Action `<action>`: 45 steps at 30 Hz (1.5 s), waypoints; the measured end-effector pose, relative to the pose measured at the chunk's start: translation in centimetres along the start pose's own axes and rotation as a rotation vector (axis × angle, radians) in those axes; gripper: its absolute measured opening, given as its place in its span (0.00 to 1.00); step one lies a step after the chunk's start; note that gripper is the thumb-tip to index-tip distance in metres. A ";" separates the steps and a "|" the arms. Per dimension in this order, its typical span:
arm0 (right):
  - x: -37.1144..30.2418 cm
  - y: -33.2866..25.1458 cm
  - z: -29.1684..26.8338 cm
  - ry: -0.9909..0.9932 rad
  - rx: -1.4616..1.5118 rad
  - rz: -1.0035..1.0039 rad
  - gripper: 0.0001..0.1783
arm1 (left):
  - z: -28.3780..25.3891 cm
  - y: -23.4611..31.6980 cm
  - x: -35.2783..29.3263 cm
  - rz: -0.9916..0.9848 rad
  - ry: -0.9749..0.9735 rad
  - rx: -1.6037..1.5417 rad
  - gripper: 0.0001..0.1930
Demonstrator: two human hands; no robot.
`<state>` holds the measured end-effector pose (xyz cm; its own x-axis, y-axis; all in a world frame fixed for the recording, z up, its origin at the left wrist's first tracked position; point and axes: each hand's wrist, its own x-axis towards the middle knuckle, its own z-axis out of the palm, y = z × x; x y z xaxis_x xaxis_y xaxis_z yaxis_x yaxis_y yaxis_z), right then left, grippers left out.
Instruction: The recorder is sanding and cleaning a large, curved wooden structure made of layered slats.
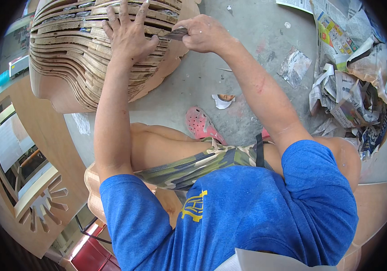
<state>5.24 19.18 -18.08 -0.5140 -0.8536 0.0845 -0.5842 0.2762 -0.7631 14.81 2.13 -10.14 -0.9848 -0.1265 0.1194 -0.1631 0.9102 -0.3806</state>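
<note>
A large curved wooden form (73, 67), built of many thin bent strips with gaps between them, lies at the upper left. Crumpled paper or plastic shows in some of its gaps. My left hand (129, 38) rests on the strips with its fingers spread, holding nothing. To its right, my right hand (208, 34) is closed on a flat, dark grey blade-like piece (176, 34). That piece points left, its tip at the form's slatted edge close to my left thumb. Its handle, if any, is hidden in my fist.
Crumpled newspaper (351, 90) is heaped at the right on the grey floor (247, 36). Paper scraps (223, 101) and a plastic piece (295, 67) lie about. At the left stands a plywood panel (62, 135) with cut-outs. A pink clog (201, 123) is on my foot.
</note>
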 end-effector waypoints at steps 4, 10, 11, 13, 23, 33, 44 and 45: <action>-0.1 -0.3 0.1 -0.006 -0.037 0.021 0.26 | 0.1 0.0 0.2 0.015 0.001 -0.007 0.45; -0.1 -0.3 -0.4 -0.042 0.018 0.032 0.26 | 0.3 -0.2 0.1 0.014 0.002 -0.008 0.43; -0.2 -0.8 -0.1 -0.028 0.007 0.055 0.26 | 0.3 0.0 0.1 0.015 -0.003 -0.008 0.43; -0.2 -0.9 0.0 -0.015 -0.002 0.079 0.26 | 0.4 -0.2 0.2 0.020 0.015 -0.011 0.42; 0.0 -0.9 -0.2 -0.010 0.010 0.073 0.26 | 0.6 -0.4 0.2 0.032 0.047 -0.036 0.37; -0.1 0.2 0.6 -0.124 -0.064 0.126 0.28 | 0.7 -0.1 0.2 0.048 0.061 -0.037 0.38; 0.5 0.2 0.0 -0.095 -0.074 0.107 0.28 | 0.6 -0.4 0.0 0.016 0.030 -0.011 0.39; 0.5 0.0 -0.3 -0.129 -0.048 0.109 0.28 | 0.6 -0.5 -0.2 0.015 0.027 -0.009 0.39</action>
<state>4.74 18.87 -17.84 -0.4932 -0.8660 -0.0822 -0.5603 0.3885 -0.7315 15.01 1.44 -10.51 -0.9850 -0.1021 0.1390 -0.1476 0.9157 -0.3739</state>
